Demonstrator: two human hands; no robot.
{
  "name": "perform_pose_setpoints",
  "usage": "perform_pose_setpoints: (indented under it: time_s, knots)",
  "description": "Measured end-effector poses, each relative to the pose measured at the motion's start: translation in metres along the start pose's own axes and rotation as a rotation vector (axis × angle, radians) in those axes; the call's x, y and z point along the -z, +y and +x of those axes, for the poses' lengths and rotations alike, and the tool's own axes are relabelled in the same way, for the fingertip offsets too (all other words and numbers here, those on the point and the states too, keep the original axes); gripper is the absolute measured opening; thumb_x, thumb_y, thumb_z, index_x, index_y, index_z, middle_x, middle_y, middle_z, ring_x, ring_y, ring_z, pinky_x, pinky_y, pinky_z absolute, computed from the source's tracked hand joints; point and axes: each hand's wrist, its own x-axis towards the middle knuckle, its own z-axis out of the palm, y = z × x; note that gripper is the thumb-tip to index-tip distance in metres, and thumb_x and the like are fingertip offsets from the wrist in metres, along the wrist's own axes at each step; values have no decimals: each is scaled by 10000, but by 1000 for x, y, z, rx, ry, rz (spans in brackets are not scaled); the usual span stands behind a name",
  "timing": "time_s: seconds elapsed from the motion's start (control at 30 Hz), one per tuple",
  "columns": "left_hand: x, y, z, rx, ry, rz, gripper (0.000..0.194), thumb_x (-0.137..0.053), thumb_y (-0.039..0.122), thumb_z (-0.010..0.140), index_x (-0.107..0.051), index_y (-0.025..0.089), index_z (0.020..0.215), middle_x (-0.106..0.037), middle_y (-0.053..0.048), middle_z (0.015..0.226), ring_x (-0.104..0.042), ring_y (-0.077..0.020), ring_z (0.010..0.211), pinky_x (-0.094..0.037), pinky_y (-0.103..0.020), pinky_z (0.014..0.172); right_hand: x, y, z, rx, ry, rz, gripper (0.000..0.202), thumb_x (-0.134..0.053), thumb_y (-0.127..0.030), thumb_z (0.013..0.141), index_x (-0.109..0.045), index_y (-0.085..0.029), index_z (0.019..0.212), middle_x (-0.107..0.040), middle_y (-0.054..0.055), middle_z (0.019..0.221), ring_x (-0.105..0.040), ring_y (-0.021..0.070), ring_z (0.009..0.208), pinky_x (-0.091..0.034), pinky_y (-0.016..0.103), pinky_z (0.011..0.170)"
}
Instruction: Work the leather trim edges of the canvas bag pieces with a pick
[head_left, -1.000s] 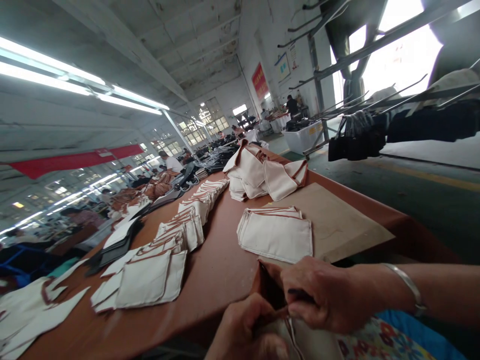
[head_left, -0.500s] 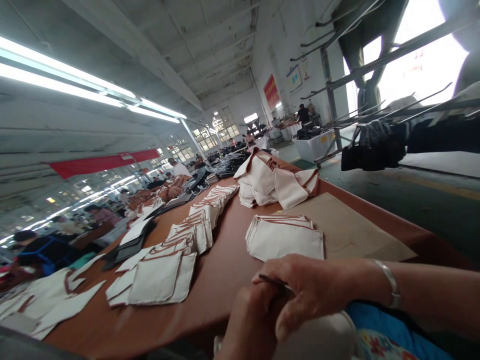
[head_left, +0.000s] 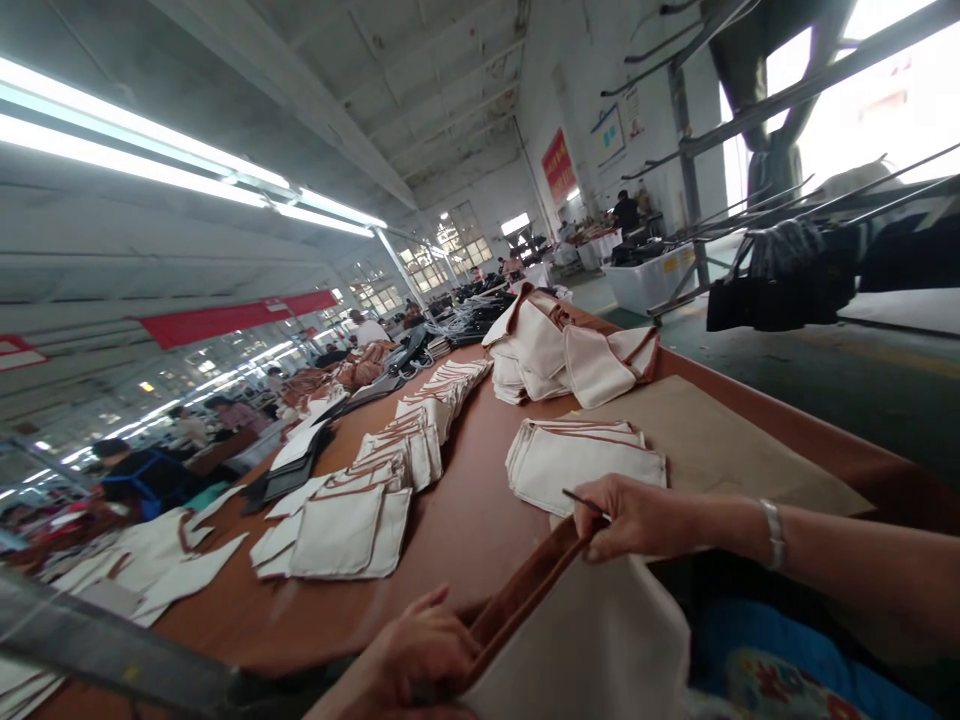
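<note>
Both hands closed on one cream piece [head_left: 592, 635] with a brown edge, held at the near side of the table [head_left: 465, 510], low in the view; hands apart, the brown edge running slantwise between them

Left hand [head_left: 424, 650]: at the lower end of the brown edge, fingers curled round it; part of the hand runs out of view at the bottom

Right hand [head_left: 626, 515]: pinches the upper end of the same edge, a thin dark tool [head_left: 580, 500] also in its grasp, tip sticking out past the fingers; silver bracelet [head_left: 772, 535] on this wrist

Just beyond the right hand: flat stack [head_left: 585, 465] of cream pieces with brown trim, beside a tan sheet [head_left: 727, 440] lying on the brown table cover. Farther back, a loose heap [head_left: 536, 350] of similar pieces

Left of these, a long row [head_left: 412, 440] of overlapping cream pieces, nearest ones lying flat. Dark pieces [head_left: 289, 472] next to the row; loose cream cuts [head_left: 176, 570] at far left

Around: black bags [head_left: 780, 285] hanging from a rack at right, white bin [head_left: 649, 280] behind, red banner [head_left: 240, 318] across the left, person in dark clothes with blue straps [head_left: 142, 475] over at left
</note>
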Motion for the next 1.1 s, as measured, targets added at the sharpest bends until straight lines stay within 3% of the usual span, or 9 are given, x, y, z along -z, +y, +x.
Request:
perform_pose_setpoints:
  time_s: [0.1,0.13,0.2,0.3,0.4,0.53,0.73,0.87,1.1]
  knots:
    - [-18,11,18,-12,4,132,199,-796,149,644,-632,200,544,-484,67,595,-519,-138,674,-332,-338,1050,-14,-14,-5,37,71,-56,227,-741,-251,703,-718,-139,898,-668,79,942,-601,216,895,-465,323,847]
    - [-29,16,28,-40,-43,160,246,-764,91,623,-586,188,484,-394,78,549,-450,-114,600,-382,-299,954,-20,-22,-8,36,82,-11,286,-710,-286,760,-711,-144,1008,-673,93,1016,-606,223,939,-465,332,874]
    - [-51,28,48,-90,-46,163,224,-665,35,622,-565,176,479,-383,61,564,-411,-108,572,-386,-230,642,-31,-37,-15,26,29,164,399,-630,-384,870,-641,-156,1197,-674,95,1093,-621,211,946,-485,319,858]
    - [-70,40,67,-2,-16,113,178,-605,141,722,-611,151,544,-437,32,599,-444,-119,589,-292,-219,501,-41,-43,-22,40,-108,421,488,-643,-468,866,-586,-152,1234,-673,61,1024,-612,176,860,-492,268,766]
    - [-69,37,72,126,-38,96,172,-719,277,712,-645,138,644,-461,46,606,-414,-107,588,-259,-207,483,-43,-27,-25,30,-164,513,442,-722,-424,794,-621,-130,1109,-628,8,873,-552,130,750,-442,213,666]
    - [-60,7,69,138,-113,-144,488,-865,471,605,-661,149,910,-549,48,728,-436,-118,675,-272,-201,531,-42,-3,-29,-48,-96,399,239,-761,-302,735,-662,-99,814,-518,-45,666,-413,75,604,-325,179,543]
    - [-67,-21,71,146,-143,-491,486,-794,533,705,-604,112,857,-542,3,759,-441,-123,705,-300,-227,616,-43,0,-32,-78,0,421,201,-705,-284,755,-685,-92,810,-532,-34,639,-396,78,578,-310,192,523]
    - [-75,-18,75,174,-105,-616,436,-812,475,679,-593,120,804,-533,9,703,-401,-103,643,-281,-231,593,-36,-6,-33,-59,24,321,143,-649,-251,765,-664,-109,771,-518,-33,628,-413,90,578,-320,204,531]
    - [-82,-11,82,272,-47,-599,215,-687,319,685,-606,124,726,-524,16,642,-391,-102,597,-286,-235,575,-32,-24,-46,238,124,-397,138,-506,-216,893,-623,-146,914,-640,59,842,-553,165,739,-412,271,688]
